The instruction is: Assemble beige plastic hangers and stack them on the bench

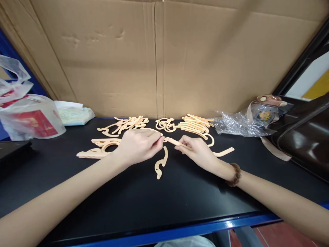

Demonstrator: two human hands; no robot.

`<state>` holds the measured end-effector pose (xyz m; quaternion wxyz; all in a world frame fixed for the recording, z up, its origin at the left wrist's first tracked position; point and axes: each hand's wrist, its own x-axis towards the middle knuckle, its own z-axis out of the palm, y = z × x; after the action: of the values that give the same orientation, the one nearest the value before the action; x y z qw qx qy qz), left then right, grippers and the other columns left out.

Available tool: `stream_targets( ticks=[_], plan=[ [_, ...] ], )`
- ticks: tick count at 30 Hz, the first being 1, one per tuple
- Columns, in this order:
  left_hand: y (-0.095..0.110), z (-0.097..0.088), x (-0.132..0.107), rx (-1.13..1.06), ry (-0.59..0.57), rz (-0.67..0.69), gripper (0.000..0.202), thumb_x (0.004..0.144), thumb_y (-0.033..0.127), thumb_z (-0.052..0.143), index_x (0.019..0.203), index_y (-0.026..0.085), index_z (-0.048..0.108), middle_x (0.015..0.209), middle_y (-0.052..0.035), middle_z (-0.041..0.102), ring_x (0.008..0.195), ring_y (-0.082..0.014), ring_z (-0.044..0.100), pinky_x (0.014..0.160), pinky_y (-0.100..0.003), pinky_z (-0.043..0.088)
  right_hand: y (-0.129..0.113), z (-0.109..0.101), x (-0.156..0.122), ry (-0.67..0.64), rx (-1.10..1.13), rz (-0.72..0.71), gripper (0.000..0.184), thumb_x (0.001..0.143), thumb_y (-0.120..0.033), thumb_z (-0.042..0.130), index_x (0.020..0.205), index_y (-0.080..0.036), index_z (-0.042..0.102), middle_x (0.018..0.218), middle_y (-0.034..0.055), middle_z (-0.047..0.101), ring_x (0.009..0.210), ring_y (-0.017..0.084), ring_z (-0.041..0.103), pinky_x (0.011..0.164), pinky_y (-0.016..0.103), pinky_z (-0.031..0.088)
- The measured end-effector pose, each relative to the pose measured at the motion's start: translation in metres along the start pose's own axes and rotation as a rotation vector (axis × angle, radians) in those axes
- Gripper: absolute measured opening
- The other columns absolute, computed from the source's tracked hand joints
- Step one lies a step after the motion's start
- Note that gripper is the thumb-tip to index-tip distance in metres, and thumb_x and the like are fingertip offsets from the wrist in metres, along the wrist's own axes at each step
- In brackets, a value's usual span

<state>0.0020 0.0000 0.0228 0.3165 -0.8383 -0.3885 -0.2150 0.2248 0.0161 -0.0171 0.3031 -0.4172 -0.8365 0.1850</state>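
One pale strip (172,141), clamped in the right hand (196,151) over the table (154,206) nearer its back edge, points leftward, its free end just beside the left hand (137,145), whose fingertips pinch together, contents hidden.

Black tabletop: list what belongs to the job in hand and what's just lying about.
Likely part of the job:
- short cream plastic strip in the right hand
- lone cream curved plastic piece
- piled straight cream plastic strips

Apparently just lying about:
- crumpled clear plastic wrapping
- pale, soft pack
- glossy dark-brown bag
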Motion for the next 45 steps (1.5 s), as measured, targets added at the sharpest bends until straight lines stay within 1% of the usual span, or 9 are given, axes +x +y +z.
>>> stream_targets(
  ticks=[6,13,16,19,26,30,37,40,45],
  plan=[
    [0.002,0.008,0.003,-0.046,-0.245,-0.267,0.051,0.094,0.041,0.033,0.059,0.017,0.061,0.054,-0.0038,0.064,0.049,-0.0154,0.057,0.045,-0.025,0.022,-0.002,-0.001,0.000,-0.003,-0.040,-0.021,0.025,0.094,-0.038,0.051,0.077,-0.019,0.052,0.070,-0.0026,0.060,0.060,0.012,0.053,0.055,0.022,0.034],
    [-0.001,0.012,0.002,-0.247,-0.279,-0.335,0.027,0.092,0.036,0.041,0.086,0.019,0.061,0.065,0.0003,0.066,0.056,-0.0146,0.060,0.050,-0.022,0.034,-0.002,-0.001,-0.002,-0.081,-0.102,-0.158,0.018,0.094,-0.036,0.053,0.090,-0.021,0.061,0.079,-0.0020,0.062,0.068,0.012,0.056,0.060,0.022,0.035],
    [0.002,0.016,0.000,-0.464,-0.325,-0.373,0.028,0.092,0.040,0.041,0.091,0.021,0.062,0.080,0.0002,0.069,0.067,-0.0156,0.063,0.056,-0.023,0.042,-0.004,0.001,-0.004,-0.091,-0.209,-0.232,0.019,0.094,-0.039,0.053,0.097,-0.022,0.061,0.089,0.0004,0.061,0.074,0.013,0.058,0.062,0.022,0.037],
    [0.006,0.017,-0.002,-0.615,-0.411,-0.409,0.031,0.094,0.043,0.039,0.101,0.024,0.063,0.088,0.0001,0.069,0.073,-0.0161,0.063,0.061,-0.025,0.045,-0.006,0.002,-0.006,-0.019,-0.340,-0.189,0.026,0.089,-0.046,0.057,0.095,-0.020,0.057,0.087,0.0009,0.061,0.065,0.013,0.057,0.055,0.024,0.034],
    [0.014,0.006,0.002,-0.643,-0.478,-0.274,0.045,0.085,0.059,0.049,0.113,0.025,0.060,0.090,-0.0007,0.064,0.081,-0.0182,0.060,0.067,-0.027,0.045,-0.014,0.003,-0.006,0.121,-0.546,-0.120,0.059,0.078,-0.067,0.057,0.108,-0.016,0.051,0.096,0.0083,0.065,0.072,0.023,0.063,0.049,0.027,0.032],
    [0.012,0.006,0.003,-0.623,-0.509,-0.205,0.046,0.076,0.057,0.064,0.110,0.027,0.059,0.090,0.0006,0.060,0.083,-0.0190,0.059,0.071,-0.028,0.044,-0.019,0.005,-0.007,0.162,-0.663,-0.084,0.073,0.076,-0.075,0.051,0.115,-0.013,0.053,0.103,0.0126,0.062,0.075,0.024,0.063,0.050,0.028,0.035],
    [0.008,0.005,0.004,-0.694,-0.538,-0.133,0.043,0.074,0.055,0.067,0.106,0.025,0.061,0.092,0.0006,0.061,0.085,-0.0186,0.057,0.073,-0.026,0.042,-0.017,0.004,-0.007,0.207,-0.752,-0.193,0.066,0.073,-0.078,0.051,0.085,-0.015,0.066,0.098,0.0110,0.059,0.081,0.024,0.058,0.063,0.032,0.041],
    [0.005,0.007,0.003,-0.715,-0.527,-0.069,0.036,0.077,0.050,0.067,0.104,0.025,0.063,0.091,0.0015,0.062,0.086,-0.0173,0.056,0.074,-0.025,0.041,-0.015,0.000,-0.006,0.194,-0.738,-0.285,0.054,0.076,-0.068,0.059,0.078,-0.015,0.066,0.092,0.0089,0.059,0.083,0.022,0.055,0.073,0.033,0.041],
    [-0.006,0.013,0.002,-0.680,-0.479,0.001,0.018,0.090,0.033,0.054,0.103,0.025,0.064,0.092,0.0003,0.061,0.088,-0.0163,0.055,0.076,-0.025,0.039,-0.013,-0.005,-0.005,0.054,-0.765,-0.409,0.032,0.083,-0.047,0.065,0.079,-0.015,0.063,0.080,0.0031,0.060,0.081,0.021,0.052,0.082,0.034,0.036]
  ],
)
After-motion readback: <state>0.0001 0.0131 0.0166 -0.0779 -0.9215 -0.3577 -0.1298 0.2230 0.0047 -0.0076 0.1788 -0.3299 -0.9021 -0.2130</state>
